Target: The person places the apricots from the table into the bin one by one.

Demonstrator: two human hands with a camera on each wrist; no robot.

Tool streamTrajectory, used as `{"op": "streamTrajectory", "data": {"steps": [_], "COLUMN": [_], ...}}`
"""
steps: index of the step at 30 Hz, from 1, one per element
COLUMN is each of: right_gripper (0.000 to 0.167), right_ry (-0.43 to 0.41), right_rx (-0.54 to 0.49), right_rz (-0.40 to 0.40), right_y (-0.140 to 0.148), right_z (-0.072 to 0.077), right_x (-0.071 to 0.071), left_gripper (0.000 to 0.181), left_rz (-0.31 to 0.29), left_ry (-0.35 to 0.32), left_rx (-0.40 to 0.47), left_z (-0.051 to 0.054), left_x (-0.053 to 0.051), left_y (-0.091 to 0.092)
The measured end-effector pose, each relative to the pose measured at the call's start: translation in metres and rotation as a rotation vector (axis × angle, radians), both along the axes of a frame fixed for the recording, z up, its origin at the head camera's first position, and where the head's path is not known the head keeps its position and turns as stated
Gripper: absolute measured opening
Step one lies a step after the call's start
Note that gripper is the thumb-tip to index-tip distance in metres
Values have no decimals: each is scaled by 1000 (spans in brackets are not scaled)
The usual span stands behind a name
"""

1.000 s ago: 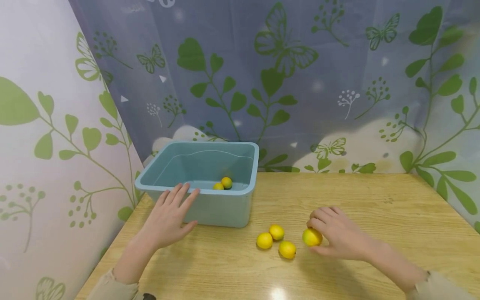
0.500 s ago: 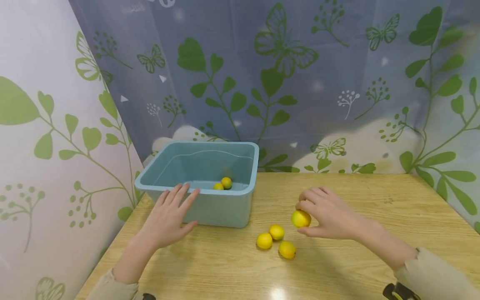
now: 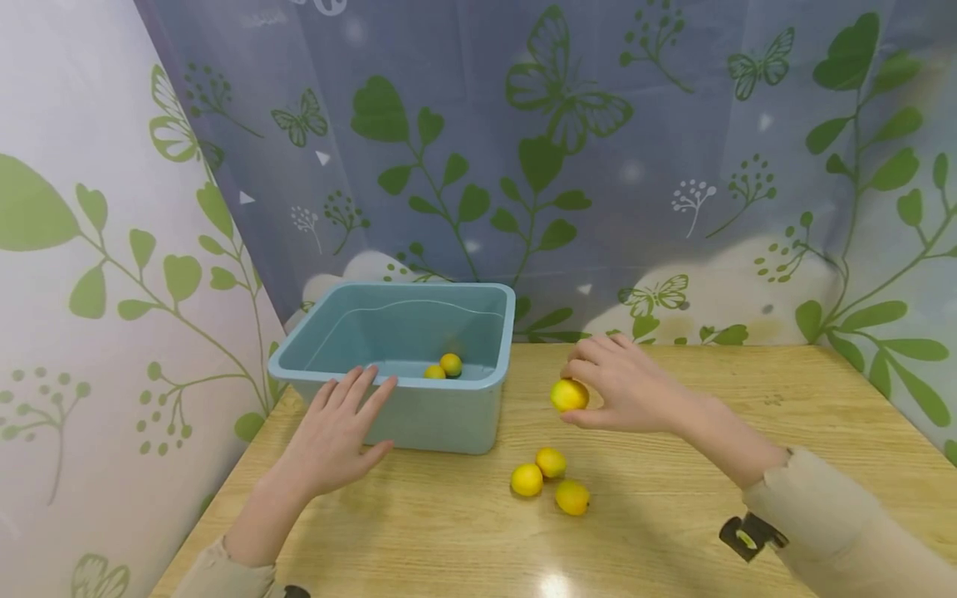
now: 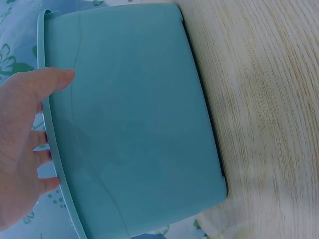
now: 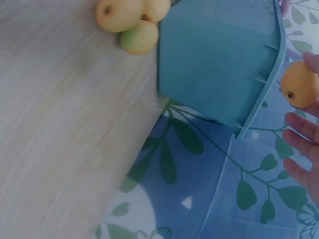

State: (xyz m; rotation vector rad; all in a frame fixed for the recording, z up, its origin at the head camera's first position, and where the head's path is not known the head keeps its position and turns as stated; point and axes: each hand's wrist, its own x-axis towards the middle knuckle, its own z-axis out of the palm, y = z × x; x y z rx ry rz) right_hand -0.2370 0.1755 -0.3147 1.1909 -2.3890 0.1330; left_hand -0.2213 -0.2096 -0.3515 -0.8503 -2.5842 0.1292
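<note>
A lemon (image 3: 569, 395), yellow with a green tinge, is pinched between the thumb and fingers of my right hand (image 3: 624, 382), held above the table to the right of a blue plastic tub (image 3: 426, 415). My left hand (image 3: 336, 436) has its fingers spread and fairly straight at the tub's near rim, the thumb pointing along the outer front wall (image 4: 134, 114). Two lemons (image 3: 450, 364) lie on the tub's floor, the nearer one partly hidden by the rim. Several others, a loose group of three lemons (image 3: 527, 480), rest on the table in front of the right hand.
The tub stands at the left rear of the wooden table (image 3: 673, 531). Behind it hangs a blue-grey patterned cloth (image 3: 449, 166), and a pale patterned cloth (image 3: 112, 332) closes off the left side. A dark wrist device (image 3: 750, 536) hangs below the right sleeve.
My right hand has lifted the lemon and carried it left and away from me, toward the tub. The left hand, the tub and the other lemons have stayed in place.
</note>
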Motion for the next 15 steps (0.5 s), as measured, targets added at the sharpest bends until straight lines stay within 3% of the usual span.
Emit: {"op": "streamTrajectory", "data": {"steps": [15], "right_gripper": [36], "right_ry": [-74], "right_rx": [31], "right_rz": [4], "right_y": [-40], "right_z": [28], "right_x": [-24], "left_gripper": [79], "left_rz": [-5], "left_ry": [0], "left_rx": [-6], "left_z": [1], "left_x": [0], "left_y": [0]}}
